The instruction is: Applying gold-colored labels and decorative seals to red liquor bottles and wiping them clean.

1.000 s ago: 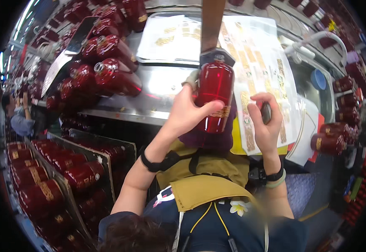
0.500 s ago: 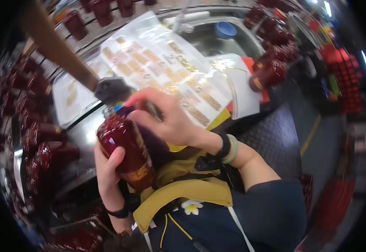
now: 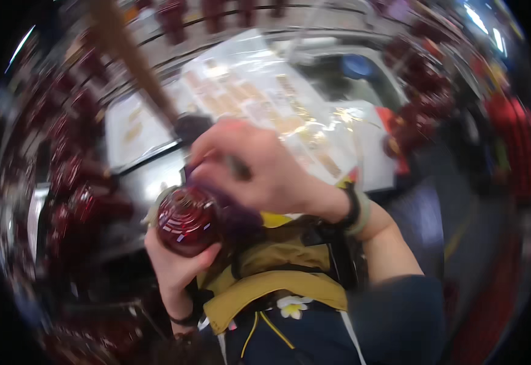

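My left hand [image 3: 177, 261] is wrapped round a glossy dark red bottle-shaped vessel [image 3: 187, 225], its ringed shoulder and small mouth turned up toward me. Above and right of it, my right hand [image 3: 247, 167] is closed, with a purple cloth [image 3: 238, 213] hanging from its fingers beside the vessel. A small dark greenish thing [image 3: 239, 167] shows between the fingers, too blurred to name. Behind the hands lie clear-covered white sheets [image 3: 241, 52] bearing rows of gold decals.
A brown bar [image 3: 134, 61] with a dark end slants down close to my right hand. A metal sink [image 3: 378, 91] holding a blue bowl [image 3: 358, 66] is at the back right. Many dark red vessels [image 3: 89, 201] crowd the left; more [image 3: 426, 109] stand at the right.
The vessel has turned from showing its gold-marked side to showing its top and mouth. My right hand has lifted away from its neck. The view has shifted and blurred.
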The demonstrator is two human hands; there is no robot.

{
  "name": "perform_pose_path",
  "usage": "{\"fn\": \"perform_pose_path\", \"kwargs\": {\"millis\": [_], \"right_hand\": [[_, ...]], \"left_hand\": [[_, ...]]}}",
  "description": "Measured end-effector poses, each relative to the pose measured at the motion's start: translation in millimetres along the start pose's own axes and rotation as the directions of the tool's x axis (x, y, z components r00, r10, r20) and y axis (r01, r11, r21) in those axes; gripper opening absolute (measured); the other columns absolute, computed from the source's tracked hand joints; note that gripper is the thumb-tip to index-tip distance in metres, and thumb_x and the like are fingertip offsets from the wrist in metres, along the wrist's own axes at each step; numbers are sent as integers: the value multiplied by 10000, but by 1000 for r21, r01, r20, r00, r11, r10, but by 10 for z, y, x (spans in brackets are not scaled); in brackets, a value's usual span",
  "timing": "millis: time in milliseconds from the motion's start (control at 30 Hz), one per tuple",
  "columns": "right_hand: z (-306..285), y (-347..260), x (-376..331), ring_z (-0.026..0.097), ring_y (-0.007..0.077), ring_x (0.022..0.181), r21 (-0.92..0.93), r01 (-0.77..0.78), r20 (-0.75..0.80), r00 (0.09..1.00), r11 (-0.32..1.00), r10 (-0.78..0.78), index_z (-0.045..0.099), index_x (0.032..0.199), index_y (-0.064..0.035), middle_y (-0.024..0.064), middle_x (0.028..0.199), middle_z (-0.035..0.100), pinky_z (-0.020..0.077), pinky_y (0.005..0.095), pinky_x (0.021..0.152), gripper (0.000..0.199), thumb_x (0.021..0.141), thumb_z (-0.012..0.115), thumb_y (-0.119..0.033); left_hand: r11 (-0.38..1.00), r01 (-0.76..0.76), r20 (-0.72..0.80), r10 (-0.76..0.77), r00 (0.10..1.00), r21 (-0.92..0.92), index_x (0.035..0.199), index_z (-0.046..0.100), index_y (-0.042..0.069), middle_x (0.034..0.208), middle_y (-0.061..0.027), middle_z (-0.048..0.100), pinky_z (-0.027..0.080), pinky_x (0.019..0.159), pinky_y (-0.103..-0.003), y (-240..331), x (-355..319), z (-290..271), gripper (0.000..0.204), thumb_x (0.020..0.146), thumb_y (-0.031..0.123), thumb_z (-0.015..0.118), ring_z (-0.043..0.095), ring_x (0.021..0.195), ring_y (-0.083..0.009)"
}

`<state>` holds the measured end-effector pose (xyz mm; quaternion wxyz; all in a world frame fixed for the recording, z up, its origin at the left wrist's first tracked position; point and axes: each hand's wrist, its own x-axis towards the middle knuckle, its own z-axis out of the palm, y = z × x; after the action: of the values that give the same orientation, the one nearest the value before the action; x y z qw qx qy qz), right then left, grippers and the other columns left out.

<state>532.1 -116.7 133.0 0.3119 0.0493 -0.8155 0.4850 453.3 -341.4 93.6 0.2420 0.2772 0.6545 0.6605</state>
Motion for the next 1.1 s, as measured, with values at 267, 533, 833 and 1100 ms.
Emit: {"fn": "perform_pose_path", "kwargs": {"millis": [267, 533, 833, 1100], "right_hand": [[768, -75, 770, 608, 248, 733, -35, 211, 254, 947, 977, -196, 683, 1005, -44, 87, 849, 594, 512, 358, 690, 137, 903, 764, -88], [1950, 86, 1247, 679, 344, 903, -158, 391, 402, 864, 907, -303, 629, 1137, -129, 114, 1000, 636, 555, 458, 749, 302, 876, 770, -191], [2271, 331, 1384, 685, 315, 980, -345, 466, 472, 836, 815, -278, 690, 1013, -142, 88, 1037, 640, 567, 451, 749, 167, 847, 704, -154], [1130, 91, 1177, 652, 349, 879, -211, 198, 239, 960, 957, -146, 651, 918, -44, 100, 1000, 650, 507, 425, 741, 76, 906, 713, -88]], "left_hand": [[932, -109, -509, 284, 813, 345, 1392, 518, -30, 1273, -134, 645, 508, 1046, -355, 41, -219, -639, 868, 648, 115, 940, 645, 1180, -207], [902, -111, -726, 404, 556, 418, 1368, 516, -26, 1254, -114, 635, 530, 1009, -346, -290, -207, -1054, 810, 680, 83, 929, 651, 1126, -193], [934, -128, -774, 348, 529, 333, 1352, 542, -20, 1253, -100, 641, 535, 997, -352, -491, -199, -1173, 733, 719, 32, 907, 652, 1108, -188], [910, -134, -764, 403, 504, 392, 1325, 546, -9, 1215, -92, 643, 544, 963, -336, -628, 35, -1259, 740, 693, 65, 924, 661, 1065, -178]]}}
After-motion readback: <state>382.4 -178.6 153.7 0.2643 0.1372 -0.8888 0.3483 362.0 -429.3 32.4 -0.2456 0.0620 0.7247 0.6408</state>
